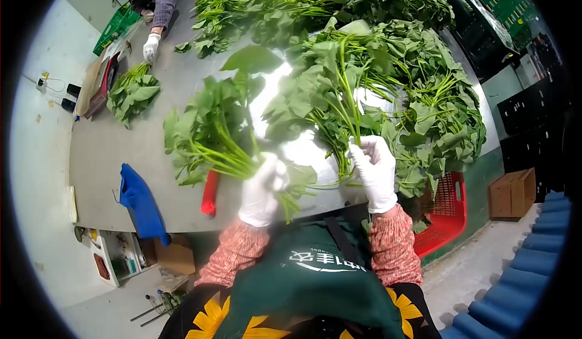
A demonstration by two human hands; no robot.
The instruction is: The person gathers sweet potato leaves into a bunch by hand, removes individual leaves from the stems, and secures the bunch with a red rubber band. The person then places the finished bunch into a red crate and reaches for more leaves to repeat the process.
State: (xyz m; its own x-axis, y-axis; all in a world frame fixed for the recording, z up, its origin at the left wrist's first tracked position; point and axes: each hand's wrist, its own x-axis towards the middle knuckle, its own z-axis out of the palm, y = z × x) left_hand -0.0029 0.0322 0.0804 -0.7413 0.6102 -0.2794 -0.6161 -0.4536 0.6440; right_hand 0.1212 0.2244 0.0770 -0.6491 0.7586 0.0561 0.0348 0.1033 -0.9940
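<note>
Clasping a leafy bunch (221,136) by its stems in the curled left hand (262,187), just left of the frame's centre, and pinching upright stalks (351,103) in the right hand (374,172), right of centre. Facing a metal worktop (100,175), with a red object (210,193) beside the bunch, a blue cloth (141,202) at lower left, and heaped greens (433,112) across the right and top. Sharing it, at upper left, with a co-worker's gloved hand (151,47) near a small bundle (134,94).

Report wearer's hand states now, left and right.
Left hand: closed, holding a bunch of leafy greens.
Right hand: closed, thumb and fingers pinching leafy stems.
</note>
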